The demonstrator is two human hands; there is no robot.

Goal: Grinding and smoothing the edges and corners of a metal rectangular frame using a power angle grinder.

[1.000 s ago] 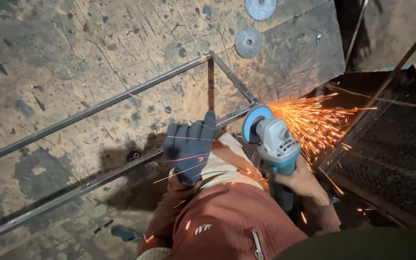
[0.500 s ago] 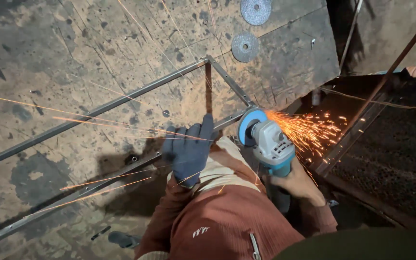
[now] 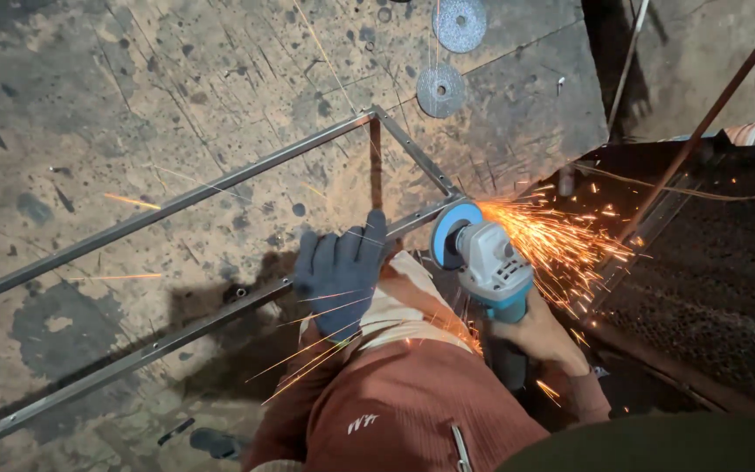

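Scarred steel table (image 3: 176, 79) carries a metal frame (image 3: 220, 188); gloved left hand (image 3: 340, 271) presses it, fingers spread; bare right hand (image 3: 539, 336) grips a sparking angle grinder (image 3: 487, 262), fingers wrapped, partly hidden.

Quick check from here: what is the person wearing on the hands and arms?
The left hand wears a dark blue-grey work glove with a pale cuff. The right hand is bare. Both arms are in rust-red knit sleeves; a small white mark shows on the fabric.

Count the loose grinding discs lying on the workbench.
2. One grinding disc lies at the top edge of the workbench; the other grinding disc lies just below it, near the metal frame corner. Others may lie out of view.
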